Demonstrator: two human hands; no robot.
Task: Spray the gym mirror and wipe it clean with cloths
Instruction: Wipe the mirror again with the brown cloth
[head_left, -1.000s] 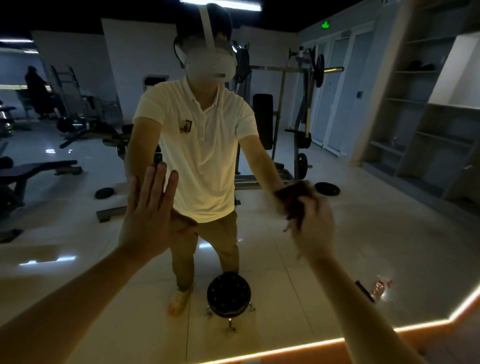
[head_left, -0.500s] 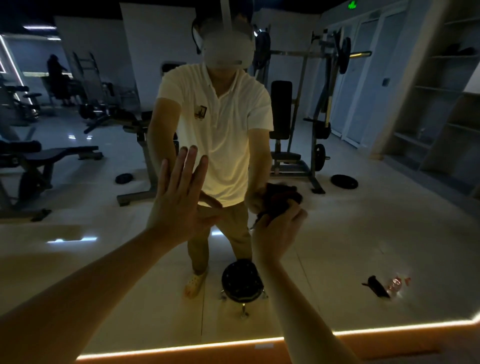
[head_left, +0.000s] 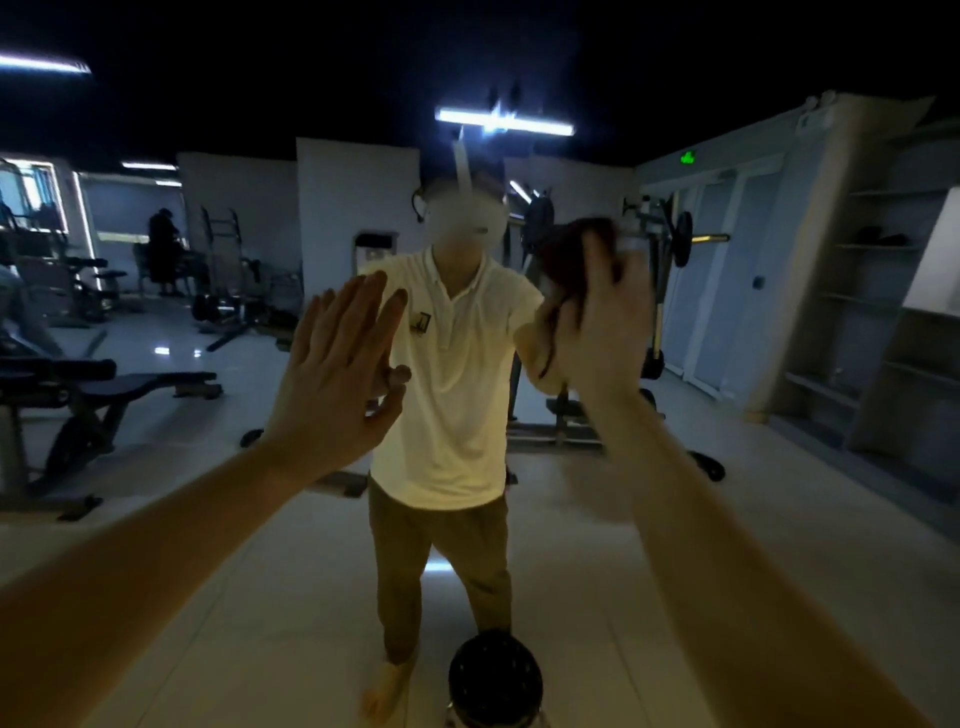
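Head view: the whole frame faced the mirror (head_left: 769, 530), which showed a dim gym and the reflection (head_left: 447, 395) of the person in a pale polo shirt and tan trousers, wearing a headset.

The left hand (head_left: 332, 374) was released, fingers straight and close together, palm flat towards the glass at the reflection's chest height. Its mirrored thumb and fingertips showed just beside it, so it appeared to touch the surface.

The right hand (head_left: 597, 332) was raised higher, level with the reflected head and to its right. It grasped a dark bunched cloth (head_left: 571, 254), held up at the glass. A loose end of it hung down past the wrist. Hand and cloth were blurred, so how the single fingers lay could not be told. The two hands were well apart, with the reflected torso between them.

In the mirror, a round black stool (head_left: 493, 675) stood at the bottom edge near the reflected feet. A bench (head_left: 119, 387) sat at left, a barbell rack (head_left: 675, 244) behind the cloth, and shelves (head_left: 883, 312) lined the right wall. A green sign (head_left: 688, 157) glowed above the doors, a strip light (head_left: 504, 123) shone overhead, and a dark figure (head_left: 163, 249) stood far back at left.
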